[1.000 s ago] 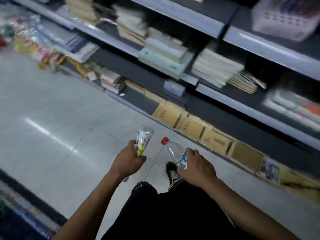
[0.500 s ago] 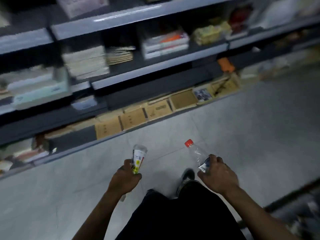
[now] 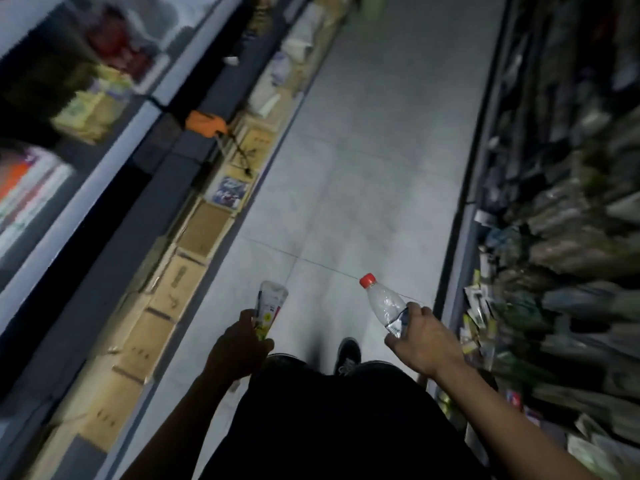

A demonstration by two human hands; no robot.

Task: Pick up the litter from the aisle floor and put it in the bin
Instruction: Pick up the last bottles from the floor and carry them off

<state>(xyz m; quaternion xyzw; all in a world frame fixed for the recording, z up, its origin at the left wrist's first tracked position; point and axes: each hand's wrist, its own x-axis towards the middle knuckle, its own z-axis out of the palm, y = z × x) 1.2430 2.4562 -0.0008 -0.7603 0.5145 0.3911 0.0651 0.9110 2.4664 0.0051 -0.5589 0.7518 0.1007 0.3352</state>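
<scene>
Grey floor tiles [image 3: 381, 150] run ahead of me down a narrow aisle, shelves [image 3: 86, 140] on my left with flat cardboard boxes [image 3: 180, 275] lined along their foot, and blurred packed racks [image 3: 571, 237] on my right. Both pieces of litter are off the floor and in my grip. My left hand [image 3: 239, 348] has its fingers curled tight around the lower end of a crumpled plastic cup [image 3: 270, 306], its mouth pointing away from me. My right hand [image 3: 420, 341] is clamped on the label end of a clear bottle [image 3: 386, 304], red cap [image 3: 367, 280] forward and up. I carry one in each hand, out in front and apart, probably so neither slips while I walk. A pale green shape [image 3: 375, 6] at the far end could be the bin; too blurred to say. No other litter shows on the tiles ahead.
</scene>
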